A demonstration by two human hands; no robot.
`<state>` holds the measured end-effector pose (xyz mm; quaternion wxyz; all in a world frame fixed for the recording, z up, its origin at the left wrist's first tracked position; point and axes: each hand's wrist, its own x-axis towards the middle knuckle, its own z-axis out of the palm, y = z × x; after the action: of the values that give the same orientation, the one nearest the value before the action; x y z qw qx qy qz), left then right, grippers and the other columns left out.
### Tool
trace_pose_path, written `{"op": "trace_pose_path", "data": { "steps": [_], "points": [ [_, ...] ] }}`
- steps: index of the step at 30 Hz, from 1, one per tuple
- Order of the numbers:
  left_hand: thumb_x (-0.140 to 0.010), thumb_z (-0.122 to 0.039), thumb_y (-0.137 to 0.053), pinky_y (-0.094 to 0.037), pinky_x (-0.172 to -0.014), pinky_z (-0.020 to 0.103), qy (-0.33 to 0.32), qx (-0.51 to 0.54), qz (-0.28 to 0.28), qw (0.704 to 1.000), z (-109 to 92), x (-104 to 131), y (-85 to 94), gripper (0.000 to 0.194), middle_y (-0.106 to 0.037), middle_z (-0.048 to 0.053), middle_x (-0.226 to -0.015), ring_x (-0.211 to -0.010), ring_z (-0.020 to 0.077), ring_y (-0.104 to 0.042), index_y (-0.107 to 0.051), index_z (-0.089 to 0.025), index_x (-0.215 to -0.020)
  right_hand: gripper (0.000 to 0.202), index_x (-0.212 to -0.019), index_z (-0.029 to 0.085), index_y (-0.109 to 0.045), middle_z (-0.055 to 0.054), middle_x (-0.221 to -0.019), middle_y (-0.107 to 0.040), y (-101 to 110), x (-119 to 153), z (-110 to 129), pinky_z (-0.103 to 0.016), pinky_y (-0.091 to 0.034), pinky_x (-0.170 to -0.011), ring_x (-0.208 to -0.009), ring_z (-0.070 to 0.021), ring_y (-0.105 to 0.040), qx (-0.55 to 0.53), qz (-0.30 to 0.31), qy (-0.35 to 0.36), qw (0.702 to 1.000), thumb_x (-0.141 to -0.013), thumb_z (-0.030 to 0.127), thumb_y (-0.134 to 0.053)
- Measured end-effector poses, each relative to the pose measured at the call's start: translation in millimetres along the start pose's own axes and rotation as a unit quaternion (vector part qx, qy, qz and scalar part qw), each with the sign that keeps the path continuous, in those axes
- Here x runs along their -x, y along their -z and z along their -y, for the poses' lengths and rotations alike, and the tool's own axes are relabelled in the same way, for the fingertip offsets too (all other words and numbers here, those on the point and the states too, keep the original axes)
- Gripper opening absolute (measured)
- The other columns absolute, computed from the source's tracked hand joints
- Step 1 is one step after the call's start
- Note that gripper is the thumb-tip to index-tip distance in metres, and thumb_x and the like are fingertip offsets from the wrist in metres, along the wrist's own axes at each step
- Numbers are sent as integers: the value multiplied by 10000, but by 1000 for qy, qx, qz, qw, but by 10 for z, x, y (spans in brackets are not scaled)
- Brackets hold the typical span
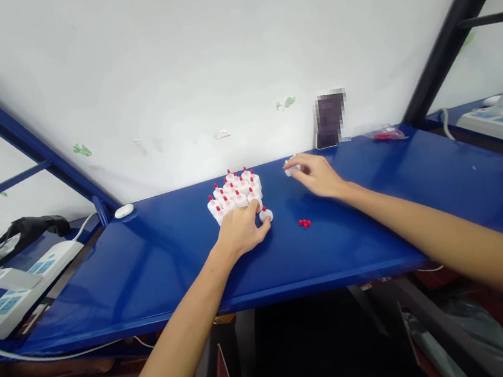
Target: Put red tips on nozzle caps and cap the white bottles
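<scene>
My left hand [241,232] has its thumb and index finger around a small white bottle with a red cap [266,216] at the front right of a cluster. Several like white bottles with red tips [240,198] stand close together just beyond that hand, which partly hides them. Farther back and to the right, my right hand [316,173] is closed, its fingertips on another white bottle [292,170]; whether this one has a cap cannot be made out. Between the hands and nearer to me, several loose red caps [304,223] lie in a small group.
All this rests on a blue table [161,273] against a white wall. A white earbud case [124,211] is at the back left. A pixelated dark phone-like slab [330,120] leans on the wall, and a clear bag with red bits [386,134] lies right of it.
</scene>
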<state>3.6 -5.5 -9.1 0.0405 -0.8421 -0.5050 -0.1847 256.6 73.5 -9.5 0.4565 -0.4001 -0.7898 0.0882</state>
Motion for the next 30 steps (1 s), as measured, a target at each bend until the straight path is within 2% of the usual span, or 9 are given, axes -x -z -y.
{"op": "trace_pose_path", "data": {
  "steps": [3,6,9,12,17,22,25,28,30],
  "points": [
    [-905,-376,-545,-359,-578,275,-11,14,-28,999,-17,19,9,214,-635,26,-701,-624,199,-604,-562,-194,-1017,248,-1025,187,-733,-73,-1085,-731,-70,56,29,-330,-521,-680,-660,-149,-616,-21,57,0,998,-863,235,-551],
    [-935,-323,-487,-383,-594,265,-104,56,-38,992,-96,55,19,226,-683,63,-913,-712,178,-624,-578,-193,-1097,271,-1061,187,-728,-75,-1132,-721,-111,87,26,-342,-528,-732,-705,-152,-634,-10,111,8,994,-859,208,-549],
    [-961,-324,-449,-368,-567,265,-169,40,-19,985,-182,83,11,283,-660,90,-1126,-758,172,-626,-610,-205,-1161,259,-1056,183,-734,-76,-1118,-720,-108,98,35,-342,-523,-749,-754,-166,-646,15,139,11,990,-867,216,-558],
    [-977,-345,-432,-361,-548,278,-176,13,19,984,-220,88,-5,303,-658,79,-1171,-728,170,-626,-650,-209,-1137,243,-1040,180,-739,-71,-1064,-730,-86,102,64,-341,-518,-741,-758,-173,-652,28,156,8,987,-881,227,-561],
    [-974,-355,-441,-410,-586,307,-100,-3,36,994,-187,61,-12,317,-685,91,-1081,-765,213,-650,-673,-189,-1114,239,-1029,185,-745,-79,-1048,-726,-72,107,97,-361,-523,-801,-852,-199,-670,46,178,34,982,-886,216,-556],
    [-948,-315,-473,-435,-623,317,-34,5,-1,999,-142,46,-16,286,-691,108,-1077,-790,223,-657,-676,-164,-1082,265,-1061,184,-748,-104,-1101,-704,-88,112,68,-413,-522,-873,-936,-228,-665,58,186,45,980,-892,211,-545],
    [-949,-285,-459,-446,-652,310,-81,45,-26,995,-176,71,-14,259,-699,83,-999,-768,195,-643,-666,-171,-1054,257,-1056,198,-749,-100,-1088,-709,-91,111,58,-465,-497,-945,-1017,-258,-648,67,181,65,979,-889,219,-555],
    [-945,-276,-472,-459,-718,308,-144,106,-8,984,-252,97,-11,218,-656,36,-748,-760,188,-619,-662,-177,-989,268,-1068,196,-746,-101,-1091,-699,-82,113,72,-446,-513,-934,-993,-249,-658,56,191,68,978,-890,212,-546],
    [-941,-280,-497,-464,-781,321,-144,132,15,981,-304,93,-15,191,-616,14,-660,-756,188,-609,-659,-180,-954,282,-1083,194,-744,-111,-1142,-678,-77,118,81,-432,-521,-932,-1000,-243,-662,50,202,70,976,-892,203,-536]
  ]
}}
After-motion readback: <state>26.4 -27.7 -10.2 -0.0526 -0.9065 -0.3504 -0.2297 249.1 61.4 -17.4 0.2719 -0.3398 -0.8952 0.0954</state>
